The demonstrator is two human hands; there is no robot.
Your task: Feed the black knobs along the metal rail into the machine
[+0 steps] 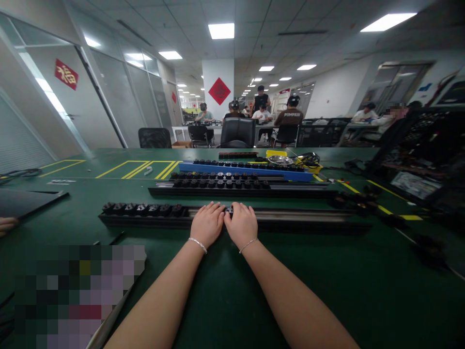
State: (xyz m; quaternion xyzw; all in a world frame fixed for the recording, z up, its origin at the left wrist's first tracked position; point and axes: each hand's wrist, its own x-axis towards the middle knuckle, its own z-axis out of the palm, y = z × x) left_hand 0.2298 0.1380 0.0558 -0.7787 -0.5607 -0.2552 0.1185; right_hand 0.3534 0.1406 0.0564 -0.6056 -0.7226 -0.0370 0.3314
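Observation:
A long black rail [308, 220] lies across the green table in front of me, with a row of several black blocks [141, 209] seated at its left end. My left hand [207, 224] and my right hand [241, 224] rest side by side on the rail's middle. Both hands have fingers curled over a small black block [228, 210] between them. Each wrist wears a thin bracelet. The block is mostly hidden by my fingers.
Behind lie a second black rail [290, 190] with blocks and a blue rail [218, 169] with more. A metal bowl [280, 159] and yellow tray stand further back. Dark equipment crowds the right edge. Another person's fingers [7, 225] show at far left. Seated people work beyond.

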